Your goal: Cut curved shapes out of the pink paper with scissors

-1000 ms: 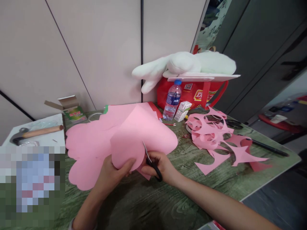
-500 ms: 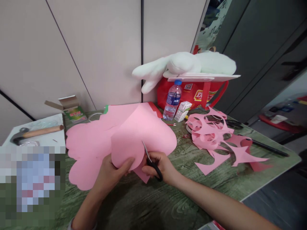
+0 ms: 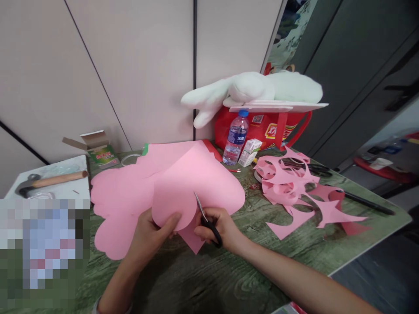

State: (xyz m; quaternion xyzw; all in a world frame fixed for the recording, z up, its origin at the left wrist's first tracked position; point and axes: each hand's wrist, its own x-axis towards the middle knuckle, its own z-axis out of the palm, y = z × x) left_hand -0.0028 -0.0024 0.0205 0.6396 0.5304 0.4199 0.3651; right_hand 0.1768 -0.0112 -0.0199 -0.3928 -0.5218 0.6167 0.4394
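My left hand [image 3: 157, 229] pinches the near edge of a pink paper sheet [image 3: 209, 183], thumb on top and fingers hidden beneath. Round the handles of a pair of scissors [image 3: 209, 224] my right hand [image 3: 219, 226] is closed. The blades point up and away, with the paper between or against them beside a rounded cut edge. A pointed flap of the sheet hangs below the blades. To the left lie more pink paper pieces [image 3: 114, 192] with scalloped edges, partly under the held sheet.
Pink paper scraps [image 3: 288, 187] are heaped at the right, near a black rod [image 3: 369, 203]. Behind stand a water bottle [image 3: 235, 137], a small carton [image 3: 249, 152] and a red bag [image 3: 262, 126] under a white plush toy [image 3: 275, 87]. A hammer [image 3: 55, 179] lies on a white box at left.
The held sheet has turned and shifted slightly; its right lobe reaches a little farther right and its lower flap hangs lower. My hands stay nearly in place.
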